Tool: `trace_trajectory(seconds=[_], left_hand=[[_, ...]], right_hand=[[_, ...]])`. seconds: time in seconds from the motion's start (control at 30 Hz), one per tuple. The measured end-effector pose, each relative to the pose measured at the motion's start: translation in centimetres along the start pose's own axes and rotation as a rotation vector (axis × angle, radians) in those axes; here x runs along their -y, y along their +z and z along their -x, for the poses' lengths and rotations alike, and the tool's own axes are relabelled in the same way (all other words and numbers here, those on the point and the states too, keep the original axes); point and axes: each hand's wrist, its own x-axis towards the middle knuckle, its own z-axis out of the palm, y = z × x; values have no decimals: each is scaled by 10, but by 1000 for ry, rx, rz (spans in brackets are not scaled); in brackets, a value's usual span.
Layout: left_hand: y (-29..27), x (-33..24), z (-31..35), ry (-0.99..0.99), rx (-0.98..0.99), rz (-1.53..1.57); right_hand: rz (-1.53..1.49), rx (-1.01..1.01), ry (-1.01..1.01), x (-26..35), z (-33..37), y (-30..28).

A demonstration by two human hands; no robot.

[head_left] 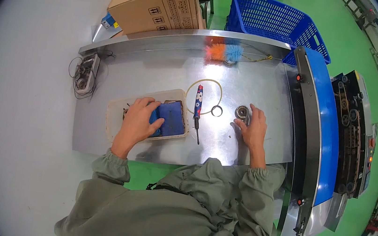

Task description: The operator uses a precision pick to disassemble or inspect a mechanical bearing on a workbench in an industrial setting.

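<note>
My left hand [137, 118] is over a clear plastic tray [111, 125], its thumb and fingers bent round a bright blue piece [153, 133]; the palm hides part of it. Beside that piece a darker blue flat block [172, 118] lies in the same tray. My right hand [255, 132] has thumb and fingers apart next to a round metal part [242, 112] on the steel table. Between the hands lie a screwdriver [199, 101] with a flower-patterned handle, a thin metal ring [217, 110] and a loop of yellowish cord [221, 91].
An orange and blue bristle brush [225, 52] rests by the table's raised back edge [161, 39]. At the far left sits a white device [87, 73] with tangled black wires. Beyond are a cardboard box [157, 8] and a blue crate [277, 18]. A blue-topped machine [324, 130] borders the right side.
</note>
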Motion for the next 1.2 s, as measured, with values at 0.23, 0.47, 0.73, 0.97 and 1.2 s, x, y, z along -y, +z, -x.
trace_trajectory(seconds=[0.23,0.47,0.73,0.97,1.2], left_hand=[[-8,-8,-6,-399,180,-208],[23,-5,7,-383,45,-221],[13,31,18,-334,41,-20],[-12,11,17,-355,86,84],[0,41,16,-286,53,146]], right_hand=[[-199,-256,-27,-13,71,-42],[-166,-150,206,-35,98,-20],[16,-171,305,-25,94,-21],[104,-162,346,-37,97,-17],[-45,-255,406,-35,95,-19]])
